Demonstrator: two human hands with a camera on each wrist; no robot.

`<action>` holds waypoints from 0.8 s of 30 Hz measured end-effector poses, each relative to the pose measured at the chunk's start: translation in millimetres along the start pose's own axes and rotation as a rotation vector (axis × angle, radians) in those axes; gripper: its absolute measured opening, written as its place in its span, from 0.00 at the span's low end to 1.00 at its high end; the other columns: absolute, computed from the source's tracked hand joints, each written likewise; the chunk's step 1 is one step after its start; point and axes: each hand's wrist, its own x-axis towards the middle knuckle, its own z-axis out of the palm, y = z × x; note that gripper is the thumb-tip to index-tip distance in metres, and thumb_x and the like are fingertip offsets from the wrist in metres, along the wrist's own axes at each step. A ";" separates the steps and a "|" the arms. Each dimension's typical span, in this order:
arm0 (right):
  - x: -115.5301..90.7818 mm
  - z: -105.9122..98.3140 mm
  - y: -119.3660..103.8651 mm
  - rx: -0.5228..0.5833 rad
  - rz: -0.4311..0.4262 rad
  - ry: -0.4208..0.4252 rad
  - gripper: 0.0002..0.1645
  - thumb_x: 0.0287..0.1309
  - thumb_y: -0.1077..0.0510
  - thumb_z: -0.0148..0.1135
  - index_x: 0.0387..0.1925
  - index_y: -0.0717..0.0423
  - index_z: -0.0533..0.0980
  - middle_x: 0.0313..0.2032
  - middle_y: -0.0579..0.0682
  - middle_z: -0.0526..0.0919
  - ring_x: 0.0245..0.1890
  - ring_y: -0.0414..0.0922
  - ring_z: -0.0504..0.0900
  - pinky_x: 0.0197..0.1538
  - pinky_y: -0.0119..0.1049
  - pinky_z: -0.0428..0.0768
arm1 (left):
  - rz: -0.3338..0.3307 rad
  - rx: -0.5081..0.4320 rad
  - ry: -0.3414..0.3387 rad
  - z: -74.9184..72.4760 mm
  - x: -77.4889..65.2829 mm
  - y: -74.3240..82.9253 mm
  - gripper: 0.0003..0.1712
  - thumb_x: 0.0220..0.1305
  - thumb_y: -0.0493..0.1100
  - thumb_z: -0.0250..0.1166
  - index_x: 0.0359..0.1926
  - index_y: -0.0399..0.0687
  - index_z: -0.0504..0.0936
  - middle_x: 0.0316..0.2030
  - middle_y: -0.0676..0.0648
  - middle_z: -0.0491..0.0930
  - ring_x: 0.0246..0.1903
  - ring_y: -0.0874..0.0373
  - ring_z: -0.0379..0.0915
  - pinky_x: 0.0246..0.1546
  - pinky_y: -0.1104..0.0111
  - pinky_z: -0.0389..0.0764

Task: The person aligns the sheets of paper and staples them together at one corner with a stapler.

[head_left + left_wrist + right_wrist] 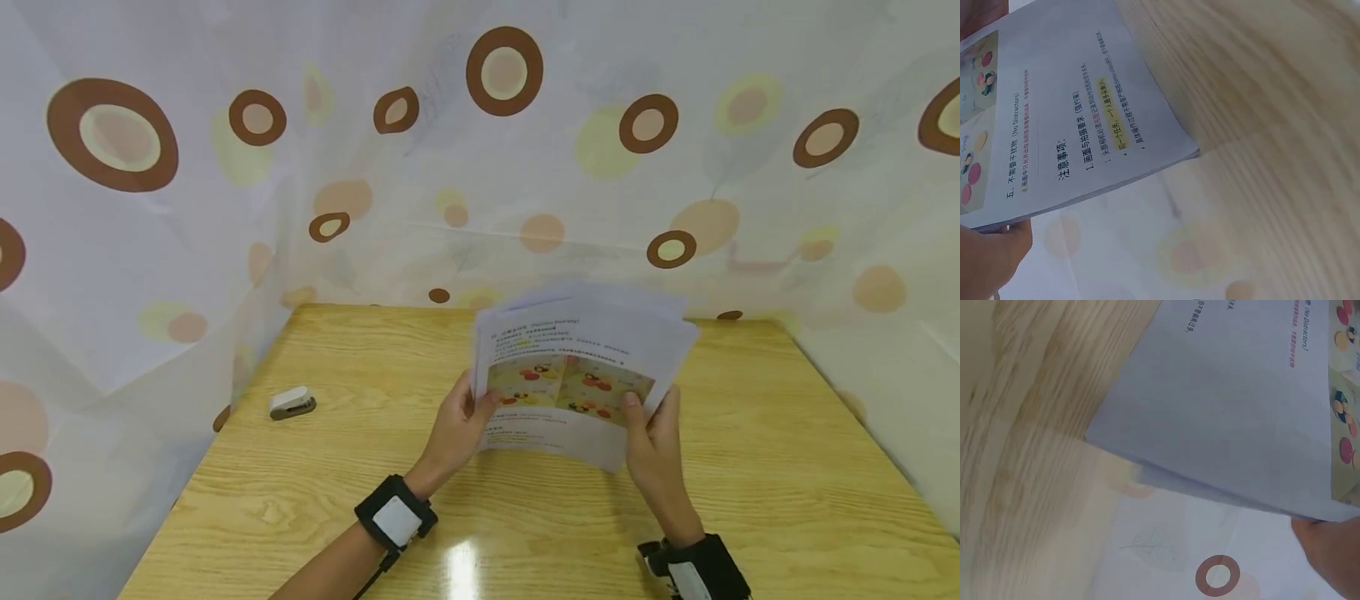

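A stack of printed paper sheets (pixel 555 433) is held up above the table, its text and coloured pictures facing me. My left hand (pixel 457 425) grips its left edge, thumb on the front page and fingers behind. On the opposite edge my right hand (pixel 656 454) pinches the sheets the same way. The upper edges fan out unevenly. In the left wrist view the sheets (pixel 1085 112) show a yellow-highlighted line, and part of the left hand (pixel 991 259) is beneath their edge. In the right wrist view a sheet stands apart from the stack (pixel 1229 412) near the right hand (pixel 1329 547).
A small white and grey stapler (pixel 293 403) lies on the left of the wooden table (pixel 360 350). A pale curtain with brown-ringed circles (pixel 450 167) hangs behind the table and along both sides. Each wrist wears a black strap with a camera.
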 end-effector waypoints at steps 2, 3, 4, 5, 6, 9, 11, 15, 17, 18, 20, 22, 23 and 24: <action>0.7 1.8 -0.1 -0.014 0.002 -0.010 0.26 0.76 0.64 0.39 0.71 0.54 0.53 0.60 0.39 0.72 0.59 0.35 0.74 0.56 0.23 0.73 | -0.003 0.003 -0.004 0.9 1.4 0.7 0.23 0.78 0.43 0.48 0.70 0.49 0.65 0.60 0.38 0.77 0.55 0.42 0.80 0.50 0.49 0.81; 0.8 2.8 -0.1 -0.019 0.007 -0.013 0.26 0.76 0.64 0.39 0.72 0.53 0.53 0.60 0.39 0.71 0.60 0.35 0.74 0.56 0.23 0.72 | -0.009 0.006 -0.008 1.5 2.2 1.1 0.23 0.78 0.44 0.48 0.70 0.50 0.65 0.60 0.38 0.77 0.55 0.42 0.80 0.50 0.49 0.81; 1.0 3.6 -0.3 -0.025 0.009 -0.016 0.27 0.76 0.63 0.39 0.72 0.53 0.52 0.60 0.38 0.71 0.60 0.35 0.73 0.57 0.23 0.72 | -0.019 0.014 -0.007 2.0 2.7 1.9 0.23 0.79 0.45 0.47 0.70 0.50 0.65 0.59 0.39 0.78 0.54 0.43 0.80 0.50 0.49 0.81; 1.1 4.0 -0.4 -0.031 0.007 -0.014 0.27 0.76 0.63 0.39 0.72 0.54 0.53 0.61 0.39 0.71 0.60 0.35 0.73 0.56 0.24 0.73 | -0.021 0.022 -0.005 2.3 3.4 2.6 0.23 0.79 0.45 0.47 0.70 0.50 0.66 0.59 0.38 0.78 0.54 0.43 0.80 0.50 0.49 0.82; 1.3 4.1 -0.4 -0.038 0.008 -0.008 0.26 0.76 0.64 0.40 0.72 0.54 0.53 0.60 0.39 0.71 0.60 0.35 0.73 0.57 0.24 0.72 | -0.023 0.031 0.001 2.5 3.9 3.7 0.22 0.79 0.46 0.48 0.69 0.49 0.66 0.59 0.38 0.78 0.53 0.43 0.81 0.50 0.49 0.82; 2.9 3.4 -1.2 -0.050 0.000 0.020 0.23 0.75 0.64 0.42 0.68 0.58 0.55 0.59 0.40 0.71 0.58 0.36 0.74 0.55 0.23 0.72 | -0.026 0.041 0.017 2.3 5.1 7.8 0.22 0.78 0.45 0.49 0.68 0.47 0.66 0.58 0.38 0.78 0.53 0.42 0.81 0.48 0.49 0.82; 4.4 2.8 -1.5 -0.054 -0.004 0.037 0.21 0.75 0.64 0.42 0.65 0.62 0.56 0.56 0.41 0.72 0.55 0.37 0.74 0.53 0.23 0.72 | -0.019 0.059 0.030 1.5 6.1 9.6 0.22 0.78 0.45 0.50 0.68 0.47 0.66 0.58 0.38 0.78 0.52 0.42 0.81 0.48 0.49 0.82; 4.4 3.4 0.2 -0.048 0.030 0.029 0.21 0.76 0.63 0.39 0.66 0.63 0.56 0.56 0.39 0.71 0.56 0.36 0.73 0.54 0.22 0.70 | -0.026 0.064 0.010 0.3 8.4 8.6 0.23 0.79 0.46 0.47 0.70 0.48 0.66 0.58 0.38 0.78 0.53 0.43 0.81 0.49 0.50 0.82; 3.2 4.3 1.2 -0.053 0.060 0.008 0.23 0.77 0.62 0.37 0.69 0.61 0.54 0.57 0.38 0.70 0.58 0.35 0.72 0.56 0.22 0.69 | -0.036 0.069 -0.006 0.0 8.9 7.0 0.23 0.79 0.46 0.45 0.70 0.48 0.66 0.59 0.38 0.78 0.54 0.43 0.80 0.50 0.50 0.82; 2.3 4.6 1.6 -0.056 0.074 0.000 0.24 0.78 0.61 0.37 0.71 0.59 0.54 0.58 0.37 0.70 0.59 0.35 0.71 0.57 0.21 0.69 | -0.043 0.072 -0.010 0.1 9.0 6.5 0.23 0.80 0.46 0.45 0.70 0.48 0.66 0.59 0.38 0.78 0.54 0.43 0.80 0.50 0.50 0.82; 1.1 4.9 1.3 -0.086 0.085 -0.004 0.24 0.78 0.60 0.36 0.71 0.58 0.54 0.58 0.36 0.69 0.58 0.34 0.71 0.56 0.21 0.69 | -0.048 0.079 -0.011 0.2 8.8 6.9 0.22 0.80 0.46 0.44 0.69 0.47 0.67 0.58 0.38 0.79 0.54 0.43 0.80 0.51 0.50 0.81; 1.5 4.6 0.1 -0.105 0.075 -0.002 0.24 0.78 0.60 0.36 0.71 0.57 0.54 0.58 0.36 0.69 0.58 0.34 0.72 0.55 0.22 0.69 | -0.040 0.079 -0.009 0.7 9.6 8.5 0.22 0.80 0.46 0.43 0.68 0.47 0.67 0.58 0.38 0.79 0.54 0.43 0.80 0.51 0.50 0.81; 2.1 4.2 -0.6 -0.110 0.066 0.002 0.24 0.78 0.60 0.36 0.71 0.56 0.54 0.58 0.36 0.69 0.58 0.34 0.72 0.55 0.22 0.69 | -0.033 0.079 -0.008 0.9 10.1 9.6 0.22 0.80 0.46 0.44 0.68 0.47 0.67 0.58 0.38 0.79 0.54 0.43 0.80 0.51 0.50 0.81; 2.9 3.8 -1.2 -0.116 0.053 0.004 0.24 0.78 0.60 0.36 0.71 0.55 0.54 0.58 0.37 0.70 0.58 0.34 0.72 0.55 0.23 0.69 | -0.027 0.079 -0.007 1.2 10.6 10.9 0.22 0.80 0.46 0.44 0.68 0.47 0.67 0.58 0.38 0.79 0.54 0.43 0.80 0.51 0.50 0.81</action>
